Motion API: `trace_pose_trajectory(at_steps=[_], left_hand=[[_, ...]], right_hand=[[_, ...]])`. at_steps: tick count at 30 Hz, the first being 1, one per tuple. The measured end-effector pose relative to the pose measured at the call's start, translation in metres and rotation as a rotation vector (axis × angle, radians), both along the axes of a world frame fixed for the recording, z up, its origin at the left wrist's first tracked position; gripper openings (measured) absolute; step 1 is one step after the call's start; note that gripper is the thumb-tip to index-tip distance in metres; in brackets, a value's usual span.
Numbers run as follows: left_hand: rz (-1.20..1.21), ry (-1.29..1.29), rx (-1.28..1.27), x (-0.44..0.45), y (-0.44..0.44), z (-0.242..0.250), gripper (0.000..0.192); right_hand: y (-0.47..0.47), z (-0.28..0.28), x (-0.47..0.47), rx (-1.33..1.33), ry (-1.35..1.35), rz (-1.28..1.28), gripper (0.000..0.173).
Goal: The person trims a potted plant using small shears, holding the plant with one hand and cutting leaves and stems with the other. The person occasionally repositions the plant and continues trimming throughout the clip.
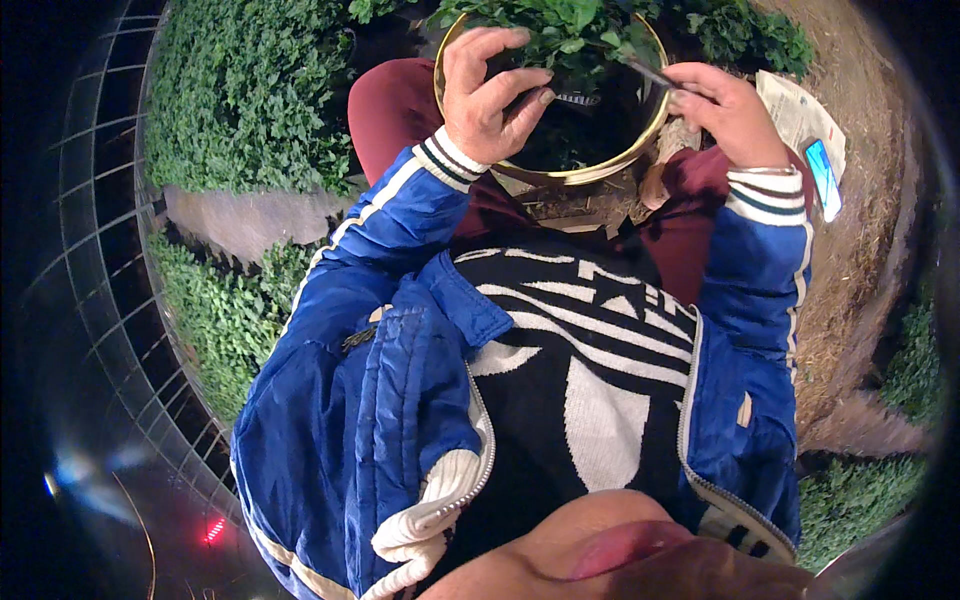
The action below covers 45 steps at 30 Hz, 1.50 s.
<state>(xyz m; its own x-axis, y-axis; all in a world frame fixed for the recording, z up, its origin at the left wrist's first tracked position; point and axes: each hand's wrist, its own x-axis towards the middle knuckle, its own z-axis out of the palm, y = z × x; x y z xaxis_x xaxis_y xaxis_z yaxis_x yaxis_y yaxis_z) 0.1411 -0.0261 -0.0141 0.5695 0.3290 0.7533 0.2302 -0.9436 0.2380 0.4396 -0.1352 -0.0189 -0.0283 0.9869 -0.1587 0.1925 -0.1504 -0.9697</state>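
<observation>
My left hand point(491, 97) is over the left rim of a round container point(589, 177) with a yellowish rim. Its fingers are spread and bent towards leafy green plants point(555, 34), and nothing shows between them. In my right hand point(720, 109), at the right of the container, is a slim dark tool point(654, 73), perhaps a knife. The tool's far end points into the leaves, where its tip is hard to make out. Dark shadow covers much of the container's inside, and a small striped piece point(579, 99) shows there.
Right of my knee, a phone point(825, 180) lies on a printed paper sheet point(801, 112). Straw-covered ground point(840, 300) runs down that side. Dense leafy plants point(247, 97) grow on the left, with a strip of bare soil point(255, 221) between rows. A metal lattice point(105, 217) curves beyond.
</observation>
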Motion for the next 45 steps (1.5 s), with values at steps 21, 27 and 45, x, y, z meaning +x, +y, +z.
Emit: trace_pose_trajectory(at_steps=[21, 27, 45], left_hand=[[0.033, -0.219, -0.754, 0.005, -0.009, -0.032, 0.044], [-0.133, -0.124, -0.716, -0.003, -0.004, -0.037, 0.045], [0.166, -0.795, -1.589, 0.002, 0.026, -0.079, 0.016]], right_hand=[[0.007, -0.011, -0.023, -0.012, -0.277, -0.239, 0.033], [0.01, -0.006, -0.028, 0.014, -0.227, -0.306, 0.033], [0.073, -0.06, -0.025, -0.136, 0.21, -0.71, 0.021]])
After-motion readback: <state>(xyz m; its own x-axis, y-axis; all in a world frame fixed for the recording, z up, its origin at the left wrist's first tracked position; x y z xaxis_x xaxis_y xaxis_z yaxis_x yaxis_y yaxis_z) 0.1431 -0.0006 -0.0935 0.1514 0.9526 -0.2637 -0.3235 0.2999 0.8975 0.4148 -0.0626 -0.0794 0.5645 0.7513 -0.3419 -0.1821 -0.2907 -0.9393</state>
